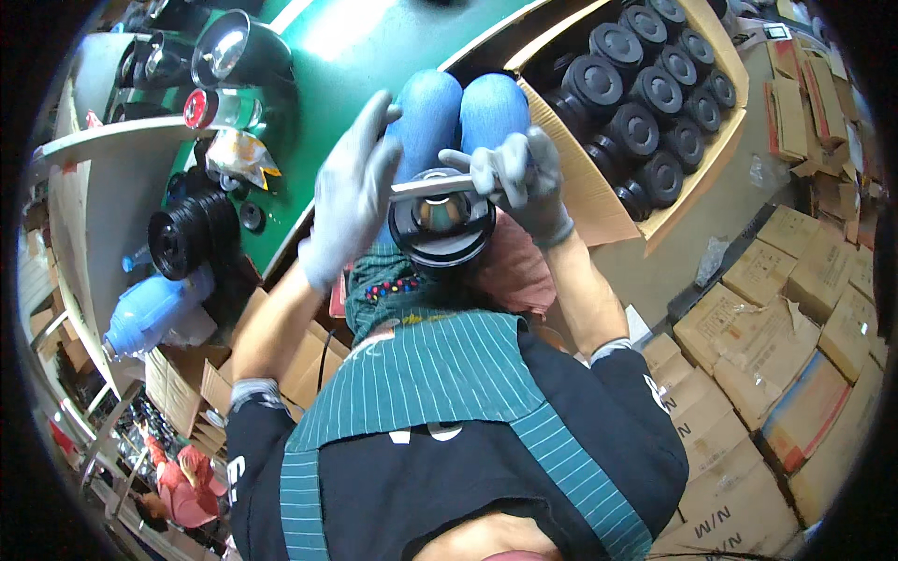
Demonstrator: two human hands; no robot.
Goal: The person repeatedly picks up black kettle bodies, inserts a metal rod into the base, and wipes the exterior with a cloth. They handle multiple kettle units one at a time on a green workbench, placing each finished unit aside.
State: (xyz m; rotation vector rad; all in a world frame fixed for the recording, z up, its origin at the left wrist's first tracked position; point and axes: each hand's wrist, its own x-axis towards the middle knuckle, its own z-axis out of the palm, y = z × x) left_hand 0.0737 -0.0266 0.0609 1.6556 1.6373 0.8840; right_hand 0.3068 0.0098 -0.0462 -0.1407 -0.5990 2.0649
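Observation:
A black round housing [441, 253] with a shiny, brassy metal centre rests in my lap. Over its far rim lies a flat light-grey strip [432, 187], gripped at its right end by my gloved right hand [522, 179]. My left hand [351, 201], in a grey glove, is beside the housing on the left. Its fingers are stretched out and hold nothing that I can see. The strip's left end comes close to the left palm; whether they touch I cannot tell.
An open carton [608, 210] of black round parts stands at the right. A green table [374, 37] spreads ahead, with a glass jar [224, 109] and black reels [192, 234] to the left. Stacked cartons [739, 346] fill the lower right. Another person [187, 481] is at lower left.

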